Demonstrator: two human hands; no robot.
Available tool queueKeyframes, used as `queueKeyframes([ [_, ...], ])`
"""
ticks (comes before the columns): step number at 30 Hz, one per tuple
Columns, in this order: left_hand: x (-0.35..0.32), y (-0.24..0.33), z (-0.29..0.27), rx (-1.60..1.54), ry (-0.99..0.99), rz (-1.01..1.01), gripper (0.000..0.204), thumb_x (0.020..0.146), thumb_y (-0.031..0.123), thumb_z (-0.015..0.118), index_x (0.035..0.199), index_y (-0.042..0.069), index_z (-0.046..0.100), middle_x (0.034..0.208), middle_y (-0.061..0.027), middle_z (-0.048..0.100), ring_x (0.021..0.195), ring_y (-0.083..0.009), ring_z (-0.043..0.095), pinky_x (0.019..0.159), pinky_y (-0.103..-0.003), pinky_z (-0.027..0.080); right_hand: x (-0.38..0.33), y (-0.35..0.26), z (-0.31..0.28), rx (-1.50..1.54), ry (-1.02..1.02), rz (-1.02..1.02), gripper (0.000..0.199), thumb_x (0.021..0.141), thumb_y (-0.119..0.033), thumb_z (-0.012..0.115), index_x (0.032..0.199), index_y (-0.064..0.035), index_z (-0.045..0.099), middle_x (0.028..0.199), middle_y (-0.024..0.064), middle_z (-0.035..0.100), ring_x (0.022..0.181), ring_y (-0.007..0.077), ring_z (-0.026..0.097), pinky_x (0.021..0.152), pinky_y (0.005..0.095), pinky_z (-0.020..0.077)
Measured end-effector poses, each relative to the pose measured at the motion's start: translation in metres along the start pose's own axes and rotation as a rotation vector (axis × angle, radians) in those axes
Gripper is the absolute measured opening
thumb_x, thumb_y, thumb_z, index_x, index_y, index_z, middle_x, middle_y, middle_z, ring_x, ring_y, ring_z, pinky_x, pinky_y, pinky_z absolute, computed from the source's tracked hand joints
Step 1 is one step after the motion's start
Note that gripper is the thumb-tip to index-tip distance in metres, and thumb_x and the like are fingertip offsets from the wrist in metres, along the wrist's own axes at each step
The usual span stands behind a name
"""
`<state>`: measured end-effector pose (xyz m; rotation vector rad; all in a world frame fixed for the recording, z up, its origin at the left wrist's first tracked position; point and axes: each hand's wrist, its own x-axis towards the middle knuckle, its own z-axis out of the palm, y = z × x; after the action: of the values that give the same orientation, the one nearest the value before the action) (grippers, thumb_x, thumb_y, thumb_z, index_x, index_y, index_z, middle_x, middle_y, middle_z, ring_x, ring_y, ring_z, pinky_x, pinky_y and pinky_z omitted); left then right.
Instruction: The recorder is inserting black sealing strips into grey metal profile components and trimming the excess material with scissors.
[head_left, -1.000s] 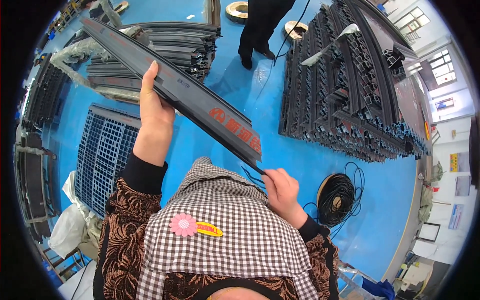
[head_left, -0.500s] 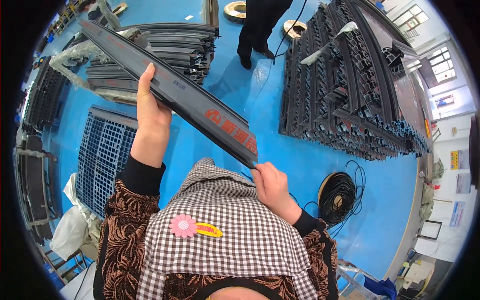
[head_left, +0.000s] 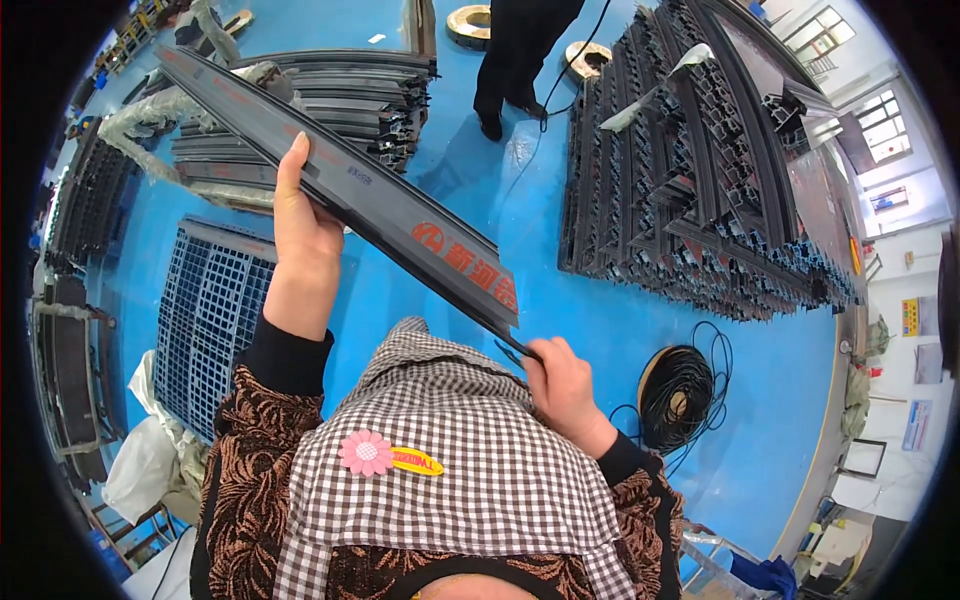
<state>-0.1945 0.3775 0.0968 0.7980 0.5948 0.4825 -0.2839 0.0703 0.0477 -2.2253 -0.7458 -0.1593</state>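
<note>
A long dark grey metal profile [head_left: 400,220] with red printing on a film slants from the far left down to the near middle. My left hand [head_left: 306,225] is wrapped round it about midway, thumb on top. Just beyond the profile's near end, my right hand [head_left: 562,385] is closed in a pinch on a thin black rubber strip [head_left: 512,350]. The strip runs from the fingers to the profile's near end. Its course along the lower edge of the profile is hard to make out.
A coil of black strip [head_left: 676,400] lies on the blue floor at right. Tall stacks of profiles [head_left: 690,190] stand at far right, with another pile [head_left: 350,95] at far left. A blue grid crate [head_left: 205,320] is at left. A person [head_left: 515,60] in black trousers stands ahead.
My right hand has moved right and slightly nearer, away from the profile's end, and more of the black strip shows between. My left hand and the profile have barely shifted.
</note>
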Motion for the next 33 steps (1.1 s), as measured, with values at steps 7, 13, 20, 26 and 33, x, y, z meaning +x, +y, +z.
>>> queueKeyframes([
  [7, -0.004, -0.002, 0.010, -0.008, 0.014, 0.010, 0.047, 0.073, 0.039, 0.069, 0.105, 0.007, 0.057, 0.098, -0.0065, 0.059, 0.087, -0.0184, 0.057, 0.080, -0.032, 0.043, 0.007, 0.003, 0.009, -0.017, 0.058, -0.098, 0.018, 0.076, -0.002, 0.061, 0.094, -0.0024, 0.056, 0.073, 0.0082, 0.052, 0.053, 0.0237, 0.048, 0.048, 0.0305, 0.0401],
  [13, -0.017, 0.008, 0.008, -0.029, -0.052, 0.017, 0.044, 0.077, 0.038, 0.068, 0.103, 0.005, 0.056, 0.093, -0.0069, 0.056, 0.080, -0.0171, 0.055, 0.073, -0.030, 0.045, 0.002, 0.001, -0.005, 0.015, -0.054, -0.091, 0.020, 0.075, -0.002, 0.062, 0.095, -0.0018, 0.058, 0.074, 0.0095, 0.054, 0.054, 0.0250, 0.048, 0.048, 0.0327, 0.0402],
  [20, -0.006, -0.002, -0.005, -0.073, -0.053, -0.034, 0.042, 0.079, 0.036, 0.066, 0.105, 0.004, 0.058, 0.096, -0.0078, 0.060, 0.083, -0.0171, 0.057, 0.077, -0.030, 0.044, 0.013, -0.006, 0.016, 0.052, 0.051, -0.173, 0.020, 0.078, 0.000, 0.059, 0.097, -0.0008, 0.058, 0.071, 0.0097, 0.052, 0.052, 0.0238, 0.045, 0.047, 0.0322, 0.0384],
  [26, -0.012, -0.006, 0.002, -0.080, -0.014, 0.023, 0.042, 0.079, 0.037, 0.066, 0.104, 0.004, 0.058, 0.095, -0.0078, 0.060, 0.083, -0.0175, 0.057, 0.077, -0.030, 0.044, 0.000, -0.009, 0.004, 0.012, 0.030, -0.086, 0.018, 0.078, 0.001, 0.059, 0.096, -0.0001, 0.059, 0.070, 0.0098, 0.052, 0.051, 0.0227, 0.044, 0.046, 0.0317, 0.0376],
  [33, -0.004, -0.003, 0.000, -0.074, -0.024, -0.004, 0.043, 0.079, 0.037, 0.066, 0.105, 0.004, 0.058, 0.096, -0.0080, 0.060, 0.084, -0.0180, 0.057, 0.077, -0.030, 0.044, 0.005, 0.000, 0.009, 0.069, 0.034, -0.069, 0.017, 0.078, 0.002, 0.058, 0.095, 0.0004, 0.059, 0.070, 0.0105, 0.053, 0.050, 0.0226, 0.044, 0.046, 0.0316, 0.0377],
])
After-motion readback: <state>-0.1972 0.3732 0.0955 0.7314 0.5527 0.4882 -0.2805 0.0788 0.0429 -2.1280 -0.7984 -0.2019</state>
